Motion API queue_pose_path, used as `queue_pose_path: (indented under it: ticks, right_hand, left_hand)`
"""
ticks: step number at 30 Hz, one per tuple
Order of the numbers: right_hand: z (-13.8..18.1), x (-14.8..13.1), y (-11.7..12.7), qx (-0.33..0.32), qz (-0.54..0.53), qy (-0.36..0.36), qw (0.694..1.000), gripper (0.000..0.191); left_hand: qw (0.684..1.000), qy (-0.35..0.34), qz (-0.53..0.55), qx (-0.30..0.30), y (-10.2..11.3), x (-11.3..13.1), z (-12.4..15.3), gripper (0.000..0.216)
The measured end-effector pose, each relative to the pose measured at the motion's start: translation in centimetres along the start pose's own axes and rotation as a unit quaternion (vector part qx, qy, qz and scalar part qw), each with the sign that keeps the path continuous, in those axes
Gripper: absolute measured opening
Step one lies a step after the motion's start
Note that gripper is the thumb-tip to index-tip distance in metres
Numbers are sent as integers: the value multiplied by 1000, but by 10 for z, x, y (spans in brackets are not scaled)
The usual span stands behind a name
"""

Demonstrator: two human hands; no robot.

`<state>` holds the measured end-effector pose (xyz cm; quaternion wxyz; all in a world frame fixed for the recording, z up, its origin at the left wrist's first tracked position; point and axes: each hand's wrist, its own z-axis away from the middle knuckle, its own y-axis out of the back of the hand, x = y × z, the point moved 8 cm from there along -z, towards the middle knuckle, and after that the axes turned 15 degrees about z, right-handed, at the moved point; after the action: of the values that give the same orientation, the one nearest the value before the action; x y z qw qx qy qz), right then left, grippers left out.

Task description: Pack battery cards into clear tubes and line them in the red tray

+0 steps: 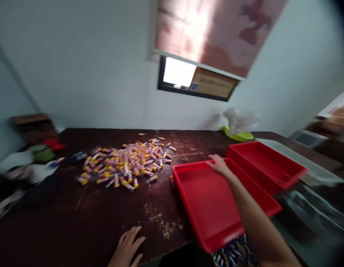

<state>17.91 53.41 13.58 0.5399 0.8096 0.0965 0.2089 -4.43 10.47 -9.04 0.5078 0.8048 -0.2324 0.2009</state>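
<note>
My right hand (220,165) reaches forward and grips the far rim of a near red tray (205,200), which hangs a little over the front edge of the dark wooden table (91,211). A second red tray (265,163) lies just behind it to the right. My left hand (128,246) rests flat on the table's front edge, fingers spread, holding nothing. A heap of small pink and yellow tubes (127,163) is spread over the middle of the table, left of the trays. The picture is smeared by motion.
A green dish (238,136) with a crumpled clear bag stands at the back right by the wall. Blurred clutter, with a green and a red thing (46,150), fills the left end. Small dark items (233,254) show below the near tray. A clear lid lies at the right.
</note>
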Motion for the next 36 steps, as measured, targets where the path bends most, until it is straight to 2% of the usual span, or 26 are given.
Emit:
queue_pose_path:
  ticks: [2, 3, 5, 7, 9, 12, 14, 16, 19, 22, 24, 26, 28, 30, 31, 33, 35, 36]
  right_hand:
    - [33, -97, -47, -17, -49, 105, 993, 38]
    - [53, -143, -59, 0, -110, 172, 979, 40]
    - [87, -214, -72, 23, -210, 251, 944, 40]
    - [108, -263, -77, 28, -275, 283, 918, 41]
    - [112, -290, -83, 18, -293, 256, 921, 42]
    - [105, -289, -104, -3, -236, 94, 967, 48]
    - [105, -280, -119, -23, -176, -4, 984, 51]
    - [107, -273, -128, -30, -164, -59, 984, 52]
    - [107, -272, -128, -11, -232, -96, 968, 52]
    - [101, -290, -114, 1, -272, -93, 958, 49]
    - [98, -318, -93, 24, -318, -68, 945, 47]
    - [93, -360, -66, 54, -405, 4, 913, 44]
    - [85, -406, -39, 57, -476, 116, 870, 39]
    - [65, -435, -22, 45, -485, 199, 850, 37]
    - [47, -439, -20, 39, -468, 214, 857, 37]
    - [-5, -425, -29, 15, -382, 186, 905, 37]
    - [-68, -386, -53, -39, -249, 107, 962, 38]
    - [-99, -363, -64, -56, -219, 77, 971, 40]
  left_hand:
    - [999, 36, 2, -10, 8, -3, 9, 49]
    - [998, 58, 5, -16, 14, -5, 12, 50]
    - [995, 101, 14, -20, 28, -10, 18, 51]
    - [991, 136, 17, -7, 46, -19, 24, 49]
    - [987, 162, 11, 18, 66, -32, 33, 45]
    - [979, 193, -13, 58, 93, -61, 50, 36]
    - [975, 205, -36, 79, 108, -84, 62, 33]
    - [974, 201, -56, 91, 120, -106, 69, 32]
    - [979, 169, -68, 90, 128, -131, 67, 32]
    - [985, 130, -68, 85, 125, -143, 54, 33]
    - [989, 96, -72, 83, 119, -144, 43, 34]
    - [992, 61, -81, 81, 110, -141, 31, 37]
    - [992, 31, -94, 77, 100, -139, 20, 42]
    - [991, 12, -109, 72, 90, -137, 10, 47]
    - [991, 4, -115, 66, 84, -137, 6, 48]
    - [990, 3, -130, 59, 73, -139, 1, 47]
    - [987, 27, -146, 69, 65, -143, -1, 45]
    - [984, 44, -154, 77, 61, -146, -1, 45]
